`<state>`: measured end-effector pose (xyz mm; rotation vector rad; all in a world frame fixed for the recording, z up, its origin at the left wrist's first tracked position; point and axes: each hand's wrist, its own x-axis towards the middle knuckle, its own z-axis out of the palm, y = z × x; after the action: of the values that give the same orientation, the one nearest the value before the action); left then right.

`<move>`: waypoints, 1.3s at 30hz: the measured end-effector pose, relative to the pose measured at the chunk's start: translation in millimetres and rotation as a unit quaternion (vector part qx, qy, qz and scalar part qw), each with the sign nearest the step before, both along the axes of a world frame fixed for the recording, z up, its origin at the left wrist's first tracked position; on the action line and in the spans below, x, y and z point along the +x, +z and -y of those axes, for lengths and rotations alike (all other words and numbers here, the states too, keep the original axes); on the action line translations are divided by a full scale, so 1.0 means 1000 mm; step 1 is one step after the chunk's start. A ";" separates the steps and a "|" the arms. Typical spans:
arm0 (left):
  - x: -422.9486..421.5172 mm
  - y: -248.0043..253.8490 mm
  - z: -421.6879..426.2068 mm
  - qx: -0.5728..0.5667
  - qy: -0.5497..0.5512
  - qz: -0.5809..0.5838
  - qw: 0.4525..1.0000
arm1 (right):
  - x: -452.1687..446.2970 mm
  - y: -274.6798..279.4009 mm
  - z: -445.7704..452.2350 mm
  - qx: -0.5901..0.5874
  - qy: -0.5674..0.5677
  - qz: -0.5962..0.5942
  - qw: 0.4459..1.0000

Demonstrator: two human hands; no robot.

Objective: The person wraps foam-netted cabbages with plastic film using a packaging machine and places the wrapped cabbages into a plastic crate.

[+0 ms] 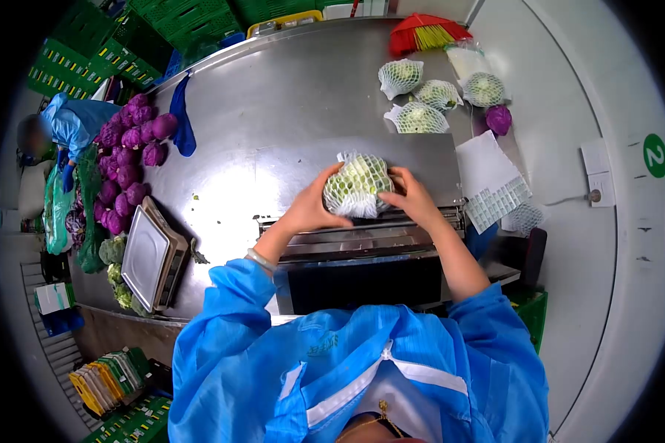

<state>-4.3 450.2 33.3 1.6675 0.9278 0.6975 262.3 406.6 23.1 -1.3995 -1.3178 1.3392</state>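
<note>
A pale green vegetable head in a white foam net (357, 184) is between my hands, above the front edge of the metal table. My left hand (312, 203) curves around its left side, thumb low near the bottom. My right hand (412, 196) grips the right side, with fingertips on the netting. Whether the head is cauliflower or cabbage I cannot tell. Right below it lies a metal machine with rollers (347, 247) and a dark front. Farther back on the right sit several similar netted heads (417, 118).
Several purple cabbages (128, 176) are piled at left, near a co-worker in a blue sleeve (70, 125). A scale (146, 257) stands beside broccoli (112, 251). A blue cloth (182, 118) lies behind. At right are a label sheet (499, 203), one purple cabbage (498, 119) and a red brush (427, 35).
</note>
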 end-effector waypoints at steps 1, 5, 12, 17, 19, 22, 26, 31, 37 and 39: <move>0.003 0.011 -0.001 0.022 0.004 -0.073 0.997 | 0.000 0.005 -0.003 -0.008 0.008 -0.002 1.000; -0.003 0.030 0.026 -0.275 0.017 0.074 0.958 | 0.007 0.073 0.024 -0.105 0.033 -0.019 0.994; -0.014 0.088 0.134 -0.528 -0.047 0.002 0.848 | 0.008 0.127 0.149 -0.151 0.168 0.063 0.972; -0.027 0.013 0.188 -0.624 -0.055 0.096 0.774 | 0.007 0.051 0.213 -0.284 0.017 -0.070 0.956; -0.036 0.021 0.208 -0.552 0.002 0.094 0.829 | 0.006 0.036 0.233 -0.242 -0.048 -0.082 0.966; -0.045 -0.002 0.234 -0.439 0.080 0.016 0.895 | -0.007 0.007 0.250 -0.180 -0.148 -0.046 0.971; -0.042 -0.039 0.237 -0.318 0.218 -0.004 0.923 | -0.009 -0.038 0.261 -0.076 -0.259 0.060 0.961; -0.034 -0.087 0.235 0.173 0.140 -0.397 0.890 | -0.003 -0.064 0.263 0.042 -0.181 0.457 0.870; 0.008 -0.103 0.229 0.270 0.038 -0.338 0.901 | -0.033 -0.081 0.235 0.039 -0.161 0.349 0.922; 0.019 -0.086 0.221 0.223 0.010 -0.133 0.966 | -0.037 -0.079 0.242 0.023 -0.158 0.167 0.973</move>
<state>14.9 229.1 -52.6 2.1940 1.0281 0.7463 225.6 164.8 -56.0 -1.7725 -1.2569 0.8823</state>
